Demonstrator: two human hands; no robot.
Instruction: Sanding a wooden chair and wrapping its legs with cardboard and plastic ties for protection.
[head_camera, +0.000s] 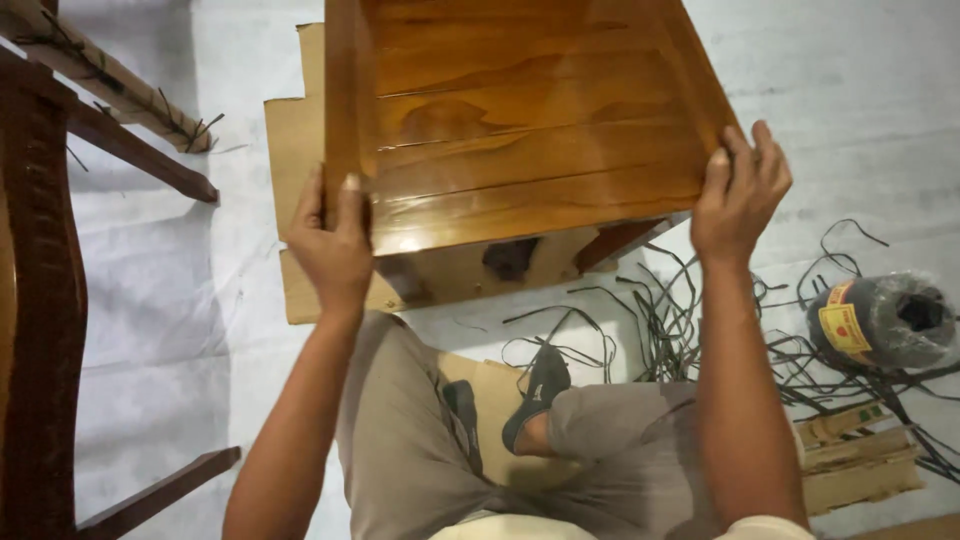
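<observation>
A glossy brown wooden panel of joined planks (520, 130), with a raised frame along its left and right sides, fills the upper middle of the head view and is held off the floor. My left hand (333, 240) grips its near left corner, thumb on the frame. My right hand (738, 190) clasps the near right corner, fingers curled over the edge. Below the panel lies flat brown cardboard (295, 150). My legs in khaki trousers (410, 440) and a dark shoe (540, 385) are underneath.
A dark carved wooden furniture piece (40, 300) stands at the left, with a slanted rail (130, 150). A wrapped roll of dark strapping (880, 320) lies at the right amid loose dark strips (680, 310). Wooden slat pieces (855, 460) lie bottom right. White sheeting (160, 300) covers the floor.
</observation>
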